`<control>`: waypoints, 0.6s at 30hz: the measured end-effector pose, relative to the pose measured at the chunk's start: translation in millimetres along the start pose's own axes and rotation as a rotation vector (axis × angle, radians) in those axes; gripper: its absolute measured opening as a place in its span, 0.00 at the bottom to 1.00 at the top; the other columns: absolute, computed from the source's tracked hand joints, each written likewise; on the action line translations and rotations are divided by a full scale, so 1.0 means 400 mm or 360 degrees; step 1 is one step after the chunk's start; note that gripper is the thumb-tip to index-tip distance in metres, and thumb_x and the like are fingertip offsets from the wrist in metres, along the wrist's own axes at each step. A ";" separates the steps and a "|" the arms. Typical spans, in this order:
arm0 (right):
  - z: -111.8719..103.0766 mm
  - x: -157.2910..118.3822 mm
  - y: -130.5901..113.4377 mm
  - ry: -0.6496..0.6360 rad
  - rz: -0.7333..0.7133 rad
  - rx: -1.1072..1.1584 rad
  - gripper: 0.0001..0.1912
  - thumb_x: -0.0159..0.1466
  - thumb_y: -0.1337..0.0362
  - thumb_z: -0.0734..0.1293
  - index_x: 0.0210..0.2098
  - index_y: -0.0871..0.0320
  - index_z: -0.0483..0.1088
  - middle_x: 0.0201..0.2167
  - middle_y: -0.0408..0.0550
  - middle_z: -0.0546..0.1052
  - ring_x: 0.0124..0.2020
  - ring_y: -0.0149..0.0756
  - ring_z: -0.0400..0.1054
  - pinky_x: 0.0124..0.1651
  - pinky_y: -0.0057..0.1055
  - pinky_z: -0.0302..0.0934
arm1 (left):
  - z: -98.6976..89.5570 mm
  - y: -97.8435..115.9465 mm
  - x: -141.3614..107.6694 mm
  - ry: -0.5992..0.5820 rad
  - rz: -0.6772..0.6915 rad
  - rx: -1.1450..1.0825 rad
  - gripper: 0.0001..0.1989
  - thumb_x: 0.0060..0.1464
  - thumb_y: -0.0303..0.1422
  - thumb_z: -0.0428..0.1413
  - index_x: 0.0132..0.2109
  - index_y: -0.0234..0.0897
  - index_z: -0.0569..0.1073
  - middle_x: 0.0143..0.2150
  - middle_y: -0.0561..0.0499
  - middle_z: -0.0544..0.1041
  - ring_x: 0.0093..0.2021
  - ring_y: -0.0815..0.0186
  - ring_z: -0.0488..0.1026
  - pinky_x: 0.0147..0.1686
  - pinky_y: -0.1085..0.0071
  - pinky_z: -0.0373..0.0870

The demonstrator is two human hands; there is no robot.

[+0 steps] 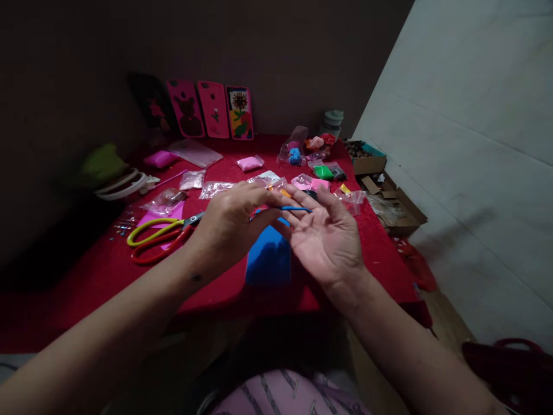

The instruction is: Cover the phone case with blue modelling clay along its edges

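Between the thumb and fingers of my left hand (pixel 231 216) is one end of a thin blue clay strand (pixel 296 208). The strand's other end lies across my right hand (pixel 328 242), which is turned palm up with its fingers stretched out. Below both hands, a flat blue rectangular piece (pixel 268 259) lies on the red cloth, partly covered by my left fingers and thumb. Scissors (pixel 162 242) with yellow and red handles rest just left of my left wrist, their blades partly hidden behind that hand.
Small clay packets, among them pink (pixel 249 163) and green (pixel 323 172), lie across the red-covered table (pixel 216 297). Several decorated phone cases (pixel 213 109) lean on the back wall. Cardboard boxes (pixel 404 207) stand right of the table, by a pale wall (pixel 475 115).
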State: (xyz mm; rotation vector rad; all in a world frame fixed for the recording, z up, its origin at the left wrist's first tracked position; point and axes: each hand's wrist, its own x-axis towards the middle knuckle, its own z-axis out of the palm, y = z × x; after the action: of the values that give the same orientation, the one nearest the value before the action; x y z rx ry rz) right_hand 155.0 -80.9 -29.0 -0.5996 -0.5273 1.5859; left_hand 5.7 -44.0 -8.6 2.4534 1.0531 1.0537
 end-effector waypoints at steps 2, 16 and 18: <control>-0.013 0.002 -0.017 0.0022 0.0117 -0.0182 0.16 0.55 0.56 0.73 0.37 0.59 0.74 0.36 0.52 0.79 0.40 0.44 0.75 0.48 0.43 0.70 | -0.012 -0.001 0.007 -0.0031 -0.0009 0.0129 0.04 0.56 0.30 0.58 0.36 0.42 0.78 0.35 0.50 0.81 0.36 0.61 0.76 0.39 0.65 0.69; -0.022 0.064 -0.062 -0.0132 0.0155 -0.0842 0.10 0.52 0.64 0.77 0.25 0.63 0.75 0.24 0.48 0.78 0.22 0.32 0.73 0.31 0.30 0.72 | -0.021 -0.049 0.062 -0.0518 -0.0450 -0.0820 0.07 0.47 0.33 0.62 0.36 0.40 0.78 0.32 0.53 0.82 0.33 0.64 0.78 0.33 0.70 0.72; -0.023 0.072 -0.067 -0.0126 0.0148 -0.0874 0.09 0.53 0.64 0.77 0.26 0.63 0.75 0.25 0.49 0.79 0.22 0.32 0.73 0.31 0.30 0.72 | -0.019 -0.054 0.065 -0.0509 -0.0544 -0.0916 0.04 0.48 0.32 0.62 0.34 0.39 0.79 0.31 0.52 0.82 0.33 0.66 0.78 0.33 0.72 0.73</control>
State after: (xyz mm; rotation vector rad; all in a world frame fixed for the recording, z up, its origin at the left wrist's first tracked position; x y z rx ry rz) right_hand 179.3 -49.9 -20.7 -0.9847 -1.0218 1.5572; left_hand 1.3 -10.6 -0.7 1.8220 0.8700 0.6981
